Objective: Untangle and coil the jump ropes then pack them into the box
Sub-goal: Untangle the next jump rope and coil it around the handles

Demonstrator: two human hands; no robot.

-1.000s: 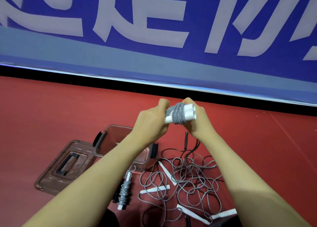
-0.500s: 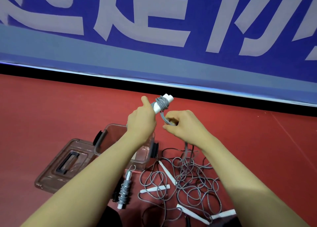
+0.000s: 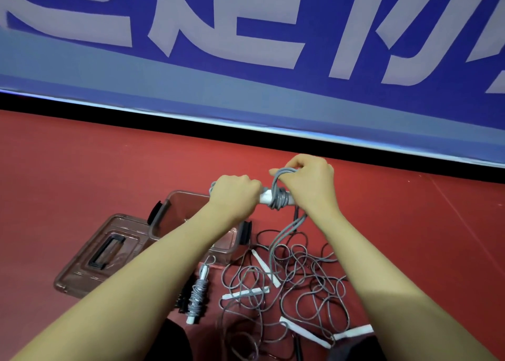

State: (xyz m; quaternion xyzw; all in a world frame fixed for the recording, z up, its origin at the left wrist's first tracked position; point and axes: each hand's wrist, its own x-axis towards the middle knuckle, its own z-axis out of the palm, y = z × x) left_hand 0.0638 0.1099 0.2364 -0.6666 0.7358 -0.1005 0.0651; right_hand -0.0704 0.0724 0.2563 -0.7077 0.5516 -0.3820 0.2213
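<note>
My left hand point(image 3: 235, 194) grips the white handles of a grey jump rope point(image 3: 278, 196), held level above the floor. Several turns of grey cord are wound around those handles. My right hand point(image 3: 308, 181) pinches the cord above the handles, and the free cord hangs down to a tangle of grey ropes with white handles point(image 3: 295, 281) on the red floor. A coiled rope point(image 3: 198, 296) lies beside the clear brown box point(image 3: 169, 213), which stands open below my left forearm.
The box's lid point(image 3: 101, 254) lies flat to the left of the box. A blue banner with large pale characters point(image 3: 246, 46) runs along the far edge of the red floor. Dark clothing shows at the bottom edge.
The handles have swung from pointing up and right to lying level. My right hand has risen from below the handles to above them, carrying the cord over.
</note>
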